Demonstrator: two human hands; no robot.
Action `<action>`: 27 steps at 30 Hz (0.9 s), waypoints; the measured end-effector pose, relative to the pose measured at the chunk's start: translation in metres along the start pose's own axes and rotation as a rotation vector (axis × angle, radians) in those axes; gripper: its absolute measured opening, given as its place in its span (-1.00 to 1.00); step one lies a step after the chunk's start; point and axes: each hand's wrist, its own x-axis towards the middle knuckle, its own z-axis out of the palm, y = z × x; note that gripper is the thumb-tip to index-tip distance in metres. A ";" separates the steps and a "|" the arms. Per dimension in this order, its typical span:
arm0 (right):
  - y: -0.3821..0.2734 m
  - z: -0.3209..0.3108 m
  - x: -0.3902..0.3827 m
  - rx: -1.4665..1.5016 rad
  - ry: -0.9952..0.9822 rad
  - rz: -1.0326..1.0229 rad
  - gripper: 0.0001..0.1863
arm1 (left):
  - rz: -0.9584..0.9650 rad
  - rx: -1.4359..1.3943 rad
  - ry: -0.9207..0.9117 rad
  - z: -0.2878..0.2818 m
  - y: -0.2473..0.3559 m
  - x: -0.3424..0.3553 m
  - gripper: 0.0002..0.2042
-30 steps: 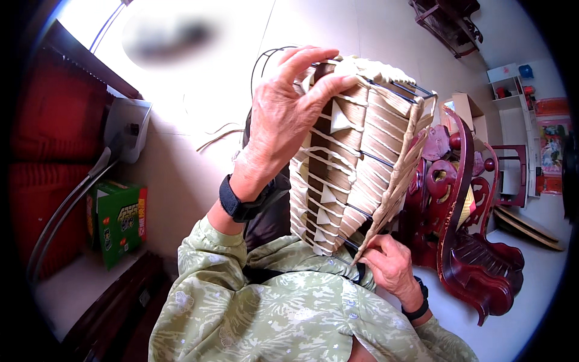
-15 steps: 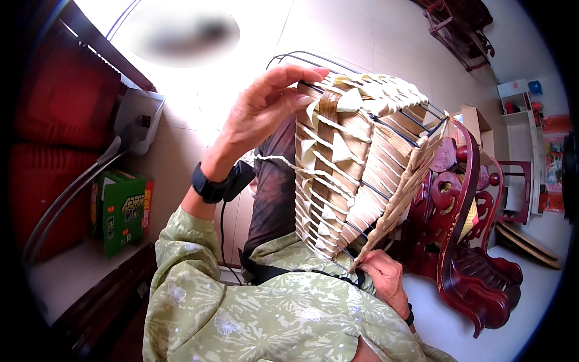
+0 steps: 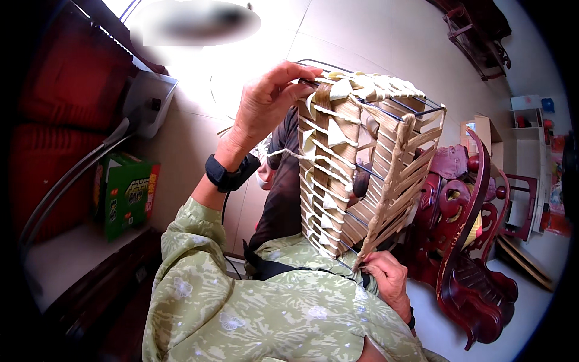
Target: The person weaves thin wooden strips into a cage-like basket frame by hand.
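A half-woven basket [image 3: 329, 175] of pale and tan flat strands on a black wire frame rests tilted on my lap. My left hand [image 3: 265, 99] pinches its far left upper corner, thumb and fingers closed on the wire rim. At the near lower corner, my right hand [image 3: 387, 276] is closed on the basket's edge. A twisted pale cord [image 3: 283, 153] runs off the basket's left side toward my left wrist. Bare black wires [image 3: 416, 111] show at the far right end, and gaps between the strands let me see through the side.
A carved dark red wooden chair [image 3: 458, 265] stands close on the right. To the left are a green box [image 3: 126, 196], a grey plastic bin [image 3: 158, 99] and red cushions [image 3: 72, 66]. Cardboard boxes [image 3: 487, 142] and a white shelf [image 3: 526, 142] lie farther right.
The basket has turned a little, showing more of its tan right side and the gaps in it. Both hands keep their grips; my head view has shifted slightly.
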 end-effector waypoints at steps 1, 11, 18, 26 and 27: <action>0.001 -0.001 0.001 0.005 -0.007 -0.003 -0.98 | 0.040 0.124 0.017 -0.002 -0.004 -0.003 -0.86; 0.010 -0.007 0.003 0.027 -0.034 0.039 -0.96 | 0.146 0.305 0.223 0.009 -0.008 -0.015 -0.91; 0.015 -0.006 0.003 0.060 -0.035 0.052 -0.95 | 0.197 0.414 0.206 0.007 -0.006 -0.018 -0.85; 0.013 -0.006 0.005 0.101 -0.022 0.066 -0.95 | 0.209 0.532 0.282 0.017 -0.007 -0.022 -0.87; 0.014 -0.005 0.004 0.109 -0.016 0.059 -0.95 | 0.217 0.552 0.281 0.016 -0.007 -0.022 -0.87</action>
